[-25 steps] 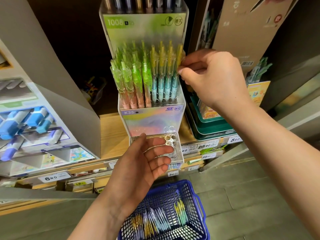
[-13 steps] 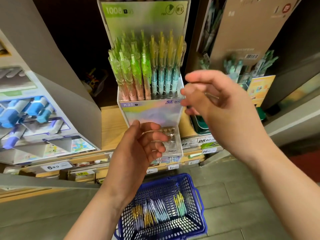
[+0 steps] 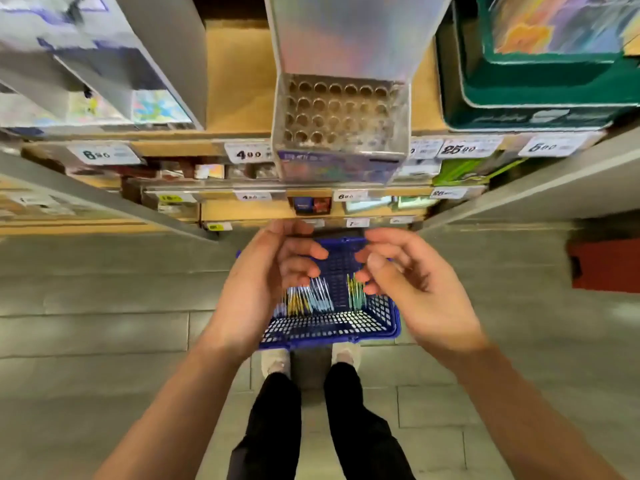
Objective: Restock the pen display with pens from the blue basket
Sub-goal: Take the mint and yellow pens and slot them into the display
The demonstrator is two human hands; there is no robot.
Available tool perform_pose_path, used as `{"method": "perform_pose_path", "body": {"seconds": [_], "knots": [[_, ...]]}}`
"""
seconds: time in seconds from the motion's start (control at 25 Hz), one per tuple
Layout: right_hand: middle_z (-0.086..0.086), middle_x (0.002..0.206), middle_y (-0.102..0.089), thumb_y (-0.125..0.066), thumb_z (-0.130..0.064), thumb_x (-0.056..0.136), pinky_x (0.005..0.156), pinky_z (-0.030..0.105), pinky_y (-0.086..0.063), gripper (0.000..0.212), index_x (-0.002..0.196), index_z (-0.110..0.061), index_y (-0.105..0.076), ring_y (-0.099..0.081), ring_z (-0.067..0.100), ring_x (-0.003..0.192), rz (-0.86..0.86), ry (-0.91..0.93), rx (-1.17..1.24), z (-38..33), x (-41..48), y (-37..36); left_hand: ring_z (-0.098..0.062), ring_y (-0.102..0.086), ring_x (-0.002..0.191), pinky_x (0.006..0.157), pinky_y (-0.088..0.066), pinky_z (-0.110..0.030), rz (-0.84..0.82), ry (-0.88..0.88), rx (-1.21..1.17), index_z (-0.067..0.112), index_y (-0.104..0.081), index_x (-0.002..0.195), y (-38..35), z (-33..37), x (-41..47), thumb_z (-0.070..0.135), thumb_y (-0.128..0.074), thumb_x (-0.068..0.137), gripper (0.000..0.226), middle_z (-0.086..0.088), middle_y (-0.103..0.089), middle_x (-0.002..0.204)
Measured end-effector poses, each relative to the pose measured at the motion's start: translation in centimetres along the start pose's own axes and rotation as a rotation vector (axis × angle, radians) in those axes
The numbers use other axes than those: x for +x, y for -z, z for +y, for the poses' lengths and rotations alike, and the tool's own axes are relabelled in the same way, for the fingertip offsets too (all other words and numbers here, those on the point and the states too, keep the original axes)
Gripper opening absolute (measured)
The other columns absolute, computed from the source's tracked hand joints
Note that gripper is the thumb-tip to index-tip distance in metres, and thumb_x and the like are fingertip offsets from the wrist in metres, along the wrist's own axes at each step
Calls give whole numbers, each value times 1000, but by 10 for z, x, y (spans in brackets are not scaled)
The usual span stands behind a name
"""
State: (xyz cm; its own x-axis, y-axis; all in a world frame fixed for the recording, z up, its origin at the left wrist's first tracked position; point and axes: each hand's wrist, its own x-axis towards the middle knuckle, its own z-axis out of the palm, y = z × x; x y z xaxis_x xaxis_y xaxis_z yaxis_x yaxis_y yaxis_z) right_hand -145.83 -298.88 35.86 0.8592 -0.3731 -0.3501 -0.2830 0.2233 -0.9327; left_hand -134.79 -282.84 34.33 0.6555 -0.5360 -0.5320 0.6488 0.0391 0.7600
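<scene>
Both hands have dropped down from the rack: our left hand (image 3: pixel 263 282) and right hand (image 3: pixel 412 289) now hang just above the blue plastic mesh basket (image 3: pixel 332 337), one over each side, fingers loosely bent and holding nothing. Thin yellow, blue and green pens (image 3: pixel 308 301) lie inside the basket. High above the basket sits the clear plastic pen display with round holes (image 3: pixel 339 112), many holes bare. We should pinch a few pens pointing the same way, so they slide in without tangling.

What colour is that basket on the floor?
The basket is blue, with mesh walls; the head view shows it.
</scene>
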Motion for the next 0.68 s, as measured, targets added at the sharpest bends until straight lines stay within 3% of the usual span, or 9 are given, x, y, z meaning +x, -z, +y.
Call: {"method": "perform_pose_path", "body": {"seconds": [0.2,0.32,0.48,0.6,0.68], "knots": [[-7,87,-73,-65,-13,97,72,24,-55,18,107,-28,-66,-72,14,78,77,-237,-113,109,5,19,-17,-63,65,67,-49,-31,90,171,-41,15,-64,104,43,-95,18,50,-47,90,41,-6,-75,82],[-9,86,-73,-67,-18,96,67,20,-56,14,106,-28,-66,-73,11,76,97,-307,-165,180,22,25,-15,-64,65,66,-48,-28,110,265,17,19,-63,101,71,-159,46,45,-47,103,31,-3,-75,82],[-6,80,-68,-73,-23,91,66,27,-55,16,105,-25,-65,-69,11,70,121,-346,-226,287,54,28,-16,-64,65,68,-48,-30,99,305,46,20,-63,101,110,-247,102,41,-41,107,31,-4,-75,83],[-7,85,-71,-72,-50,76,75,36,-61,38,107,-28,-64,-71,11,77,80,-347,-384,365,78,36,-15,-63,63,62,-48,-27,78,354,78,19,-63,102,134,-314,150,44,-40,107,34,-3,-76,81],[-8,91,-72,-74,-47,81,85,41,-59,36,109,-29,-63,-71,16,86,52,-350,-509,412,96,47,-14,-63,61,59,-48,-25,65,387,108,18,-63,101,142,-353,184,45,-39,108,36,-1,-77,78]]}}
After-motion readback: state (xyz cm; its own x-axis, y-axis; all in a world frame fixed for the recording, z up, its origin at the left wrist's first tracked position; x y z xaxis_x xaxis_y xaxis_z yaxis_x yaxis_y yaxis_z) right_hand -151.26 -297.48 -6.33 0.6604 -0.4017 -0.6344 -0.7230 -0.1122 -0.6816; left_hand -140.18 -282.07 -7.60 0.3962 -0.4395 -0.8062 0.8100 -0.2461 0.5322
